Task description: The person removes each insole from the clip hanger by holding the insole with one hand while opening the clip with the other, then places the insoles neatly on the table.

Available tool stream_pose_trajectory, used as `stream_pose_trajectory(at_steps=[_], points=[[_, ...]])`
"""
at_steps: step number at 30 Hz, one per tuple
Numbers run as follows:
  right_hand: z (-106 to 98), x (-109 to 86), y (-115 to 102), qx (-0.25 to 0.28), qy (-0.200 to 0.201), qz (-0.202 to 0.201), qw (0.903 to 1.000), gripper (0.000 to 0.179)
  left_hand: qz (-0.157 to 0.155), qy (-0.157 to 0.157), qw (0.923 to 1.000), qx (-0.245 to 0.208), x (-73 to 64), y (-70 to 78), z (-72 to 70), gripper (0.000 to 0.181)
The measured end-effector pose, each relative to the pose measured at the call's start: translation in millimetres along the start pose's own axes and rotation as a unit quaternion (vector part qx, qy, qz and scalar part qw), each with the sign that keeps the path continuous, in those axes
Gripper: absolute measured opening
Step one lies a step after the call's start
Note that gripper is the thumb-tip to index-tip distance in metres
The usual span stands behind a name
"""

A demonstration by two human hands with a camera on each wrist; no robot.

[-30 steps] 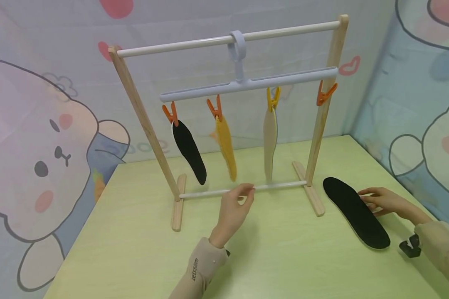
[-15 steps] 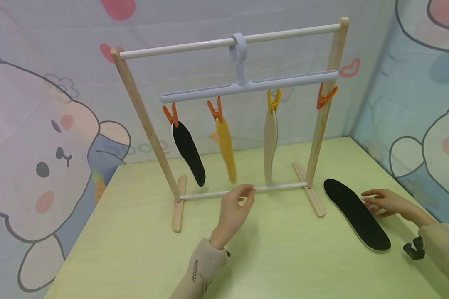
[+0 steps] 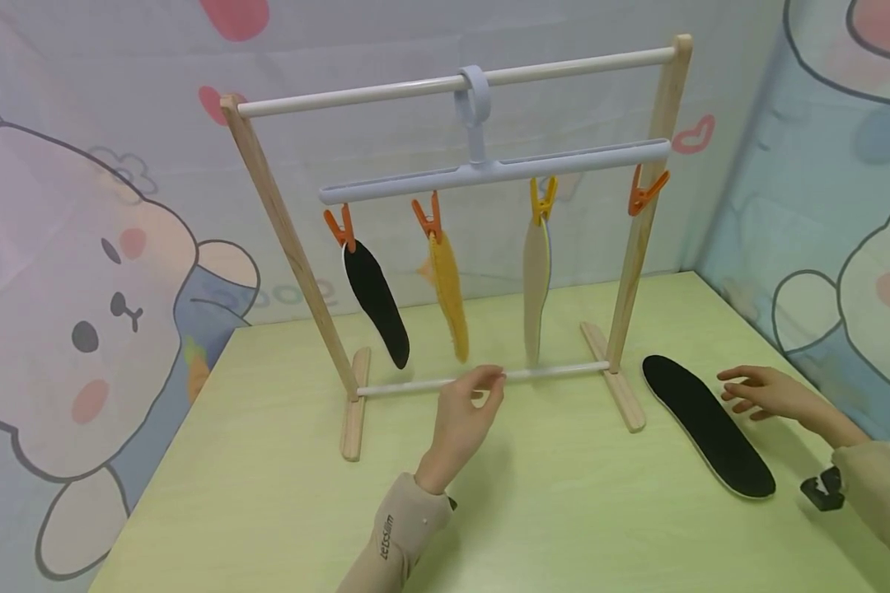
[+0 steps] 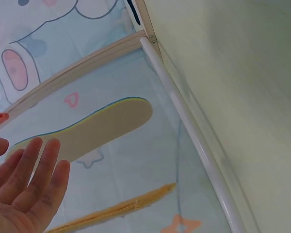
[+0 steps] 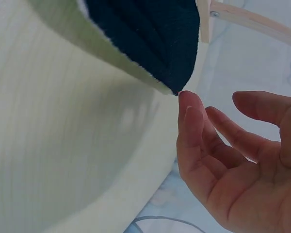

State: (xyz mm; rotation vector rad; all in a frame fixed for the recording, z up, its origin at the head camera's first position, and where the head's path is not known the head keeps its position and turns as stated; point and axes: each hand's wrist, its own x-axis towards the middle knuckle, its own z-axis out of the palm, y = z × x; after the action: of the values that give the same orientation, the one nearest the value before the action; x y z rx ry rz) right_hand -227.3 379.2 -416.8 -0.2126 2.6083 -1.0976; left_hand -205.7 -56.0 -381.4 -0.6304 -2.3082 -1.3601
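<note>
A black insole (image 3: 708, 428) with a pale edge lies on the table at the right. Just to its right hovers my right hand (image 3: 775, 394), fingers loosely bent and thumb apart, holding nothing; the right wrist view has its fingertips close by the insole's dark end (image 5: 145, 39). My left hand (image 3: 469, 416) is raised before the rack's lower bar, fingers softly curved with nothing between them. Behind it hang a beige insole (image 3: 536, 288), a yellow fuzzy insole (image 3: 448, 296) and another black insole (image 3: 377, 303), each gripped by a clip under the pale hanger (image 3: 564, 166).
The hanger hooks over the top bar (image 3: 356, 96) of a wooden rack (image 3: 282, 239). An orange clip (image 3: 645, 191) at the hanger's right end holds nothing. A cartoon-printed cloth (image 3: 104, 247) stands behind the light green table (image 3: 267, 511).
My right hand has moved slightly right and up, away from the black insole on the table, its fingers now clear of the edge. The left hand stays put.
</note>
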Motion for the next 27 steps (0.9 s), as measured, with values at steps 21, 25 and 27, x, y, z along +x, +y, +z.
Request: stream_pose_trajectory(at_steps=[21,25,27], points=[[0,-0.5,-31,-0.068,0.083,-0.067,0.9920,0.040,-0.010,-0.006,0.9999,-0.001,-1.2,2.2,0.8,0.017],[1,0.1,-38,-0.067,0.089,-0.074,0.9911,0.040,-0.012,-0.006,0.9999,0.002,-1.0,2.1,1.0,0.017],[2,0.5,-42,-0.065,0.095,-0.080,0.9901,0.038,-0.013,-0.007,0.9999,0.004,-1.1,2.0,1.2,0.017]])
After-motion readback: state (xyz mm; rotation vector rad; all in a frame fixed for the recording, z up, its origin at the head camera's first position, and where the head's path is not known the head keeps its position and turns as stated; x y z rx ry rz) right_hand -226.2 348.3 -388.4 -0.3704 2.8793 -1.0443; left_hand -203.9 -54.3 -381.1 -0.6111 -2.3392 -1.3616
